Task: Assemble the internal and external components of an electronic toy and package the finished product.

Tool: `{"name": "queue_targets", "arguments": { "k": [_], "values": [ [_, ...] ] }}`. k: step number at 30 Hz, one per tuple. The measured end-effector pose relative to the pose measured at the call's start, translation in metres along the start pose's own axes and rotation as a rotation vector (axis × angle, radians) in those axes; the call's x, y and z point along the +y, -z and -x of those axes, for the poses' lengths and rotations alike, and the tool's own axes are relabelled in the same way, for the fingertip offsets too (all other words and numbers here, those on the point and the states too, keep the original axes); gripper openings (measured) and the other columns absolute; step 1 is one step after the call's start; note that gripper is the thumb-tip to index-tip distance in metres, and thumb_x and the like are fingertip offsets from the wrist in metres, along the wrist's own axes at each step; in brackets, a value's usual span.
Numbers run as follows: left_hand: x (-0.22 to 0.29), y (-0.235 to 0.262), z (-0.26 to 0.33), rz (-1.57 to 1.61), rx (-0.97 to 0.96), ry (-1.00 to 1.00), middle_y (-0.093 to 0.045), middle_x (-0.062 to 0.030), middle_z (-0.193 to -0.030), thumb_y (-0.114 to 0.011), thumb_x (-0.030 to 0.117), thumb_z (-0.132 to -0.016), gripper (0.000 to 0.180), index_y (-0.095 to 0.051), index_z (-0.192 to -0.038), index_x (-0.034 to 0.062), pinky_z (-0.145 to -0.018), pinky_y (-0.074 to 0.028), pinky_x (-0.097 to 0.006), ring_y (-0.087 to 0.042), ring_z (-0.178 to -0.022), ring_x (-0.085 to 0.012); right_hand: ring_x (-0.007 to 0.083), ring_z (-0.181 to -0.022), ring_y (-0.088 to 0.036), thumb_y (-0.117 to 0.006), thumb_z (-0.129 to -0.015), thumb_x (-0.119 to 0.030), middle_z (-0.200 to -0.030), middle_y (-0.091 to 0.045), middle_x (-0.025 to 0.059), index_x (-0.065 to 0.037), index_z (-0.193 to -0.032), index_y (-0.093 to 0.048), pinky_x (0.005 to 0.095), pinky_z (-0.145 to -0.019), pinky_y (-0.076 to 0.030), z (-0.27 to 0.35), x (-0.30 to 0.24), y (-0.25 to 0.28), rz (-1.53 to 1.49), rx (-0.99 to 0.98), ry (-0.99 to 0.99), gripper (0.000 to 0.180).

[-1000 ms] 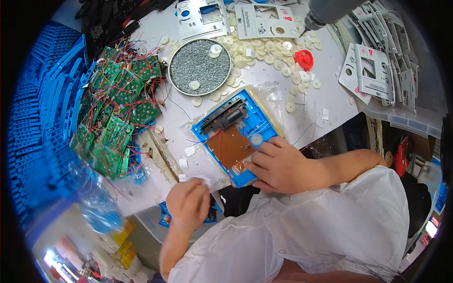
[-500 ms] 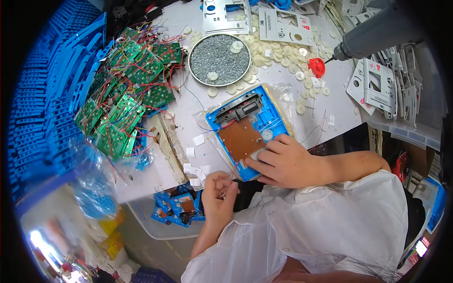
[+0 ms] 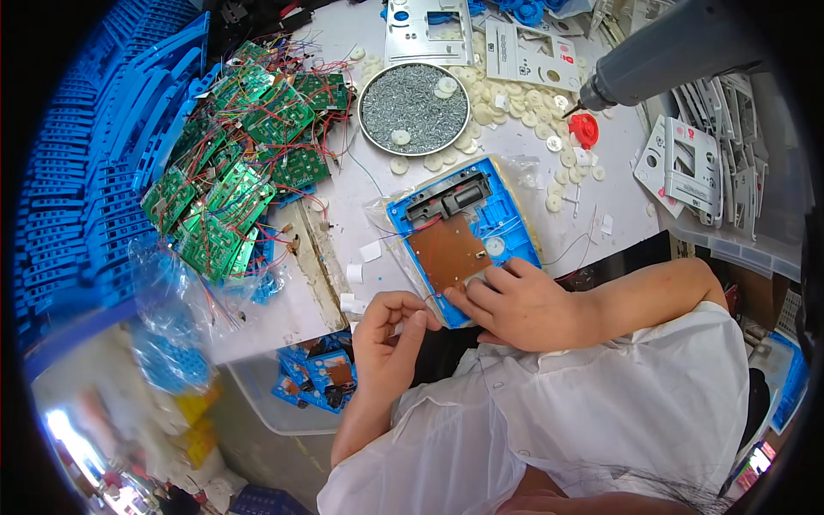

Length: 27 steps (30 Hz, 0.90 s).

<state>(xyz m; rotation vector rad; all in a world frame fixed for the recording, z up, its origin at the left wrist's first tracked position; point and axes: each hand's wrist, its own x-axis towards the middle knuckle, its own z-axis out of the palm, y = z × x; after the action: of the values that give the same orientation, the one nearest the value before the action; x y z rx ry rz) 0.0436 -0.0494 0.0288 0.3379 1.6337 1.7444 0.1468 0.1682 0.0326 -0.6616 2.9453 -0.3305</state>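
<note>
A blue plastic housing [image 3: 513, 225] lies tilted on a padded, plastic-wrapped piece at the table's near edge. Inside it are a brown circuit board [image 3: 446, 253], a black mechanism [image 3: 451, 202] at the top and a white disc [image 3: 495, 246]. My right hand [image 3: 532, 309] rests over the housing's lower right part, fingers bent and fingertips at the board's lower edge. At the lower left corner my left hand [image 3: 388, 343] is closed, its fingertips pinched near a thin wire. Whatever the left fingertips hold is too small to make out.
Green circuit boards [image 3: 232, 193] with tangled wires heap at the left, beside stacked blue plastic parts [image 3: 77, 189]. A round tray of screws [image 3: 367, 129] stands behind the housing among white discs. An electric screwdriver [image 3: 661, 60] hangs at upper right, above a red part [image 3: 584, 130].
My left hand has risen slightly and its fingertips have come in to the housing's lower left corner. My right fingers have shifted a little at the board's edge. The whole view has moved slightly.
</note>
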Motion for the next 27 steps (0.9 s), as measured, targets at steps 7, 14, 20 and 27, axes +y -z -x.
{"name": "queue_targets", "arguments": {
  "k": [7,14,20,27],
  "values": [
    [-0.002,0.004,0.004,0.004,-0.011,-0.002,-0.07,-0.0085,-0.095,-0.057,-0.001,-0.103,0.009,-0.058,-0.111,-0.0026,-0.079,-0.05,-0.022,-0.065,-0.089,-0.0106,0.0202,-0.104,-0.054,-0.078,-0.08,-0.047,-0.108,-0.057,0.0008,-0.01,-0.148,-0.054,0.0326,-0.08,-0.044,0.002,0.013,-0.005,0.117,-0.047,0.099,0.081],
    [-0.005,0.004,0.01,-0.033,0.014,-0.002,-0.071,-0.0096,-0.095,-0.06,0.003,-0.102,0.011,-0.059,-0.112,-0.0014,-0.057,-0.035,-0.017,-0.051,-0.068,-0.002,0.0204,-0.106,-0.054,-0.079,-0.081,-0.042,-0.107,-0.057,0.0009,-0.007,-0.143,-0.057,0.0328,-0.084,-0.046,0.008,0.028,0.011,-0.166,-0.107,0.098,0.075],
    [0.005,0.005,0.017,-0.14,-0.017,-0.053,-0.072,-0.0103,-0.1,-0.061,-0.003,-0.099,0.015,-0.064,-0.114,-0.0047,-0.083,-0.053,-0.024,-0.068,-0.095,-0.0129,0.0239,-0.106,-0.055,-0.078,-0.083,-0.038,-0.108,-0.057,0.0043,-0.004,-0.137,-0.062,0.0353,-0.088,-0.047,0.012,0.014,0.001,-0.124,0.001,0.033,0.066],
    [0.016,0.0,0.021,-0.042,-0.138,0.021,-0.072,-0.0152,-0.119,-0.058,-0.007,-0.091,0.047,-0.058,-0.138,-0.0065,-0.081,-0.048,-0.024,-0.063,-0.091,-0.0114,0.0289,-0.101,-0.06,-0.083,-0.078,-0.029,-0.107,-0.062,0.0099,-0.001,-0.119,-0.068,0.0387,-0.086,-0.052,0.017,0.031,0.012,-0.311,0.138,0.072,0.052]
  ]
}}
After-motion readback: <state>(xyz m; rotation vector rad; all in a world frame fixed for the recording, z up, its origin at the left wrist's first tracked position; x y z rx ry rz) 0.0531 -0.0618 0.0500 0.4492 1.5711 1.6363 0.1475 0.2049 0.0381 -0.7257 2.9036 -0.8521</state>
